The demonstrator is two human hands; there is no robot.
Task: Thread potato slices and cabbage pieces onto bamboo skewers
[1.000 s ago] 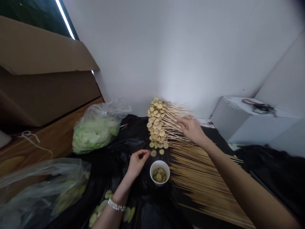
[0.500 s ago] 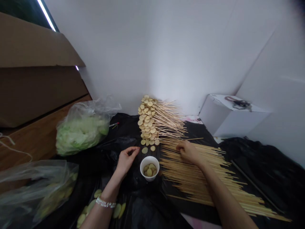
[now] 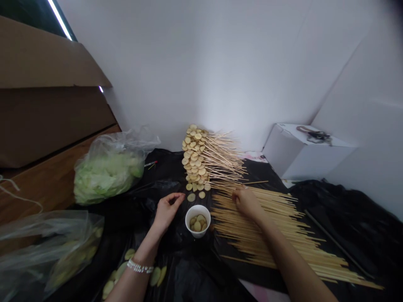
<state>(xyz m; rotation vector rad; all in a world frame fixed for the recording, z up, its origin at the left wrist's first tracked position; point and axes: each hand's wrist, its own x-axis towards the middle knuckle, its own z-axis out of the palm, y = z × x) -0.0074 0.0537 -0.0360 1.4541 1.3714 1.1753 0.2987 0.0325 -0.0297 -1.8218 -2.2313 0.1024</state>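
My right hand (image 3: 247,201) rests on a wide spread of bare bamboo skewers (image 3: 283,235), its fingers curled and pinching among the stick ends. My left hand (image 3: 166,209) lies on the black plastic sheet (image 3: 195,268) with fingers loosely curved and apart, holding nothing, just left of a small white cup (image 3: 197,221) with several round potato slices in it. Beyond the cup stands a tall stack of skewers loaded with potato slices (image 3: 197,157). A few loose slices (image 3: 191,197) lie at the stack's foot.
A clear bag of green leaves (image 3: 108,170) sits at the left, another bag of slices (image 3: 47,251) at the near left. More slices (image 3: 155,277) lie by my left wrist. A white box (image 3: 299,155) stands at the right, cardboard boxes (image 3: 47,105) at the far left.
My right hand came back from the loaded skewer stack down onto the bare skewers. The view shifted a little to the right. My left hand stayed put.
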